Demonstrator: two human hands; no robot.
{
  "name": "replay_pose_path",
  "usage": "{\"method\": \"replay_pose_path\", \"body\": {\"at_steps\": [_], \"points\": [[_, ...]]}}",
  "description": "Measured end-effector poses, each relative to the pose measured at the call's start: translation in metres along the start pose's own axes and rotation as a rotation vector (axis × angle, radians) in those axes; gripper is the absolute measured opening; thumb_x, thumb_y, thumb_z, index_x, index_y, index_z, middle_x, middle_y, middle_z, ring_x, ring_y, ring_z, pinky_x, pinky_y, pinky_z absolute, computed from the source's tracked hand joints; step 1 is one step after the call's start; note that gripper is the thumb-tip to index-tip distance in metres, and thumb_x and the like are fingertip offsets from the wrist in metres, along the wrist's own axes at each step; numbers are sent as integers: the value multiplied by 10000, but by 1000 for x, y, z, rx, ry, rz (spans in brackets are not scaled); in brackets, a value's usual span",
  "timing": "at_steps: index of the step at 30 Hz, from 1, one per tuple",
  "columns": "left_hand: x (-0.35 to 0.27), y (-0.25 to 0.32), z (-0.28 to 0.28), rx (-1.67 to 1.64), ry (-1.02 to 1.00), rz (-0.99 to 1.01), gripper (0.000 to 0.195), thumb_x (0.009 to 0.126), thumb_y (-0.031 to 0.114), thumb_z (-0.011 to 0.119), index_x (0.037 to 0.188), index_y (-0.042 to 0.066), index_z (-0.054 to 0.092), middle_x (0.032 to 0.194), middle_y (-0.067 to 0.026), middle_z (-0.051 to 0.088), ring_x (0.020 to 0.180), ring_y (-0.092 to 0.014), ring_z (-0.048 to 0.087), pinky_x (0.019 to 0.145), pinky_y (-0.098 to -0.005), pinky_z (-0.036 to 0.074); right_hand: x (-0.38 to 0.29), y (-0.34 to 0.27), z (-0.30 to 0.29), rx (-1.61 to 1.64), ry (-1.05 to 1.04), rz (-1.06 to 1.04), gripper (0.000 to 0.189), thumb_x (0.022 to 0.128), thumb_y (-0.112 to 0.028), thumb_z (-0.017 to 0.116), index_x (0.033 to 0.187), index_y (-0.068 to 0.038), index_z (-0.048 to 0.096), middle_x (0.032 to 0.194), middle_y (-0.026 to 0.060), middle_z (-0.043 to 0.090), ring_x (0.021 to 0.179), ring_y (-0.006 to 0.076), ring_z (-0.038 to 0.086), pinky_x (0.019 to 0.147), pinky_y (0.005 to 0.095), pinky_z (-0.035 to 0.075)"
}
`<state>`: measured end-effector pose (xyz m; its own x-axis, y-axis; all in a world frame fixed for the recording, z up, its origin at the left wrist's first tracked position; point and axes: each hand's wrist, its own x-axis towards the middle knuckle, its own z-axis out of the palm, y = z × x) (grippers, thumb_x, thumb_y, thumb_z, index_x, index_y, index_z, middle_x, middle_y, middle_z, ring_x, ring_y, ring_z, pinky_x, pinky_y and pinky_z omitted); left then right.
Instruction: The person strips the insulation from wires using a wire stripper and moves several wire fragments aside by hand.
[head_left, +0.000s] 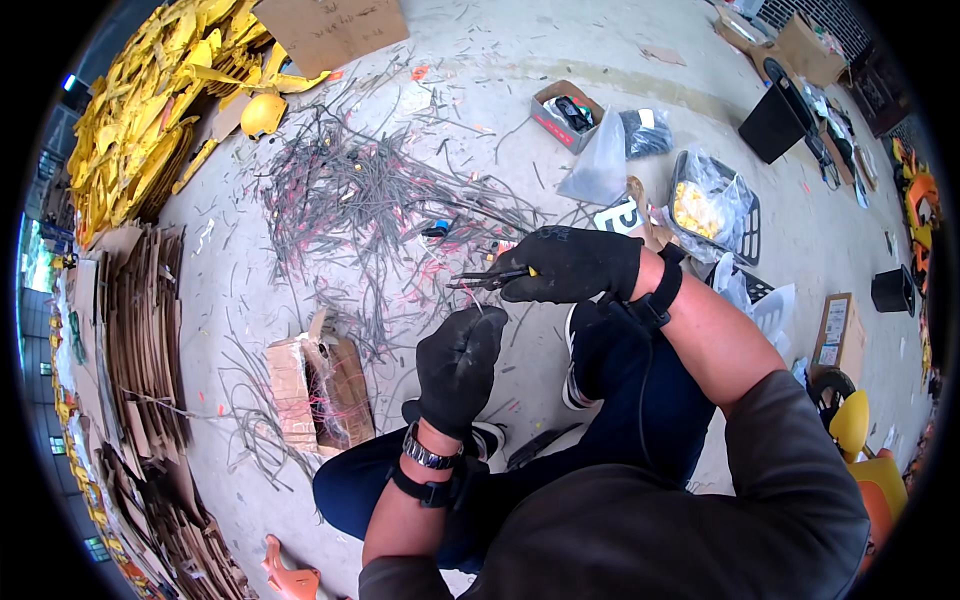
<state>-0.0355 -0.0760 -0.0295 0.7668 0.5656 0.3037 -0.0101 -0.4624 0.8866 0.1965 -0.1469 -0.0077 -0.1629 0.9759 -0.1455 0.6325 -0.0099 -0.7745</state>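
My right hand (574, 262), in a black glove, is closed around a hand tool that looks like pliers or wire cutters (484, 280). Its dark jaws point left, and a bit of yellow shows at the grip. Just below, my gloved left hand (459, 367) pinches a thin pale wire (474, 297) that rises toward the jaws. Whether the jaws touch the wire I cannot tell. On the concrete beyond my hands spreads a tangled heap of grey and red wire pieces (375, 191). A small blue-and-black object (437, 228) lies at the heap's near side.
Left of my knee stands an open cardboard box (289, 390) holding reddish wires. Flattened cardboard (142, 330) and yellow plastic parts (150, 112) are piled at left. To the right are a black crate (750, 244) with bagged yellow pieces, a small box (547, 124) and a black bin (772, 124).
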Motion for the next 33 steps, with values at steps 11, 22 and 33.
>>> {"method": "replay_pose_path", "body": {"at_steps": [11,22,33], "points": [[-4,0,1,-46,-70,-50,230,1012,159,587,1011,-30,720,816,-27,679,679,-66,543,605,-243,433,3,-9,-1,64,-113,81,342,980,-306,605,1235,-84,657,1005,151,701,885,288,661,819,398,511],[-3,1,0,-27,-106,-4,230,1006,157,589,1001,-30,722,793,-28,671,668,-71,544,599,-244,430,2,-13,-2,97,-114,71,316,978,-294,620,1200,-74,660,953,143,692,829,264,643,779,388,502],[-7,-3,3,-136,-68,-150,223,1004,154,595,993,-29,722,794,-30,686,670,-70,551,603,-244,436,0,-5,3,63,-53,35,336,971,-294,625,1222,-75,667,1037,163,708,929,308,677,837,406,520]]}}
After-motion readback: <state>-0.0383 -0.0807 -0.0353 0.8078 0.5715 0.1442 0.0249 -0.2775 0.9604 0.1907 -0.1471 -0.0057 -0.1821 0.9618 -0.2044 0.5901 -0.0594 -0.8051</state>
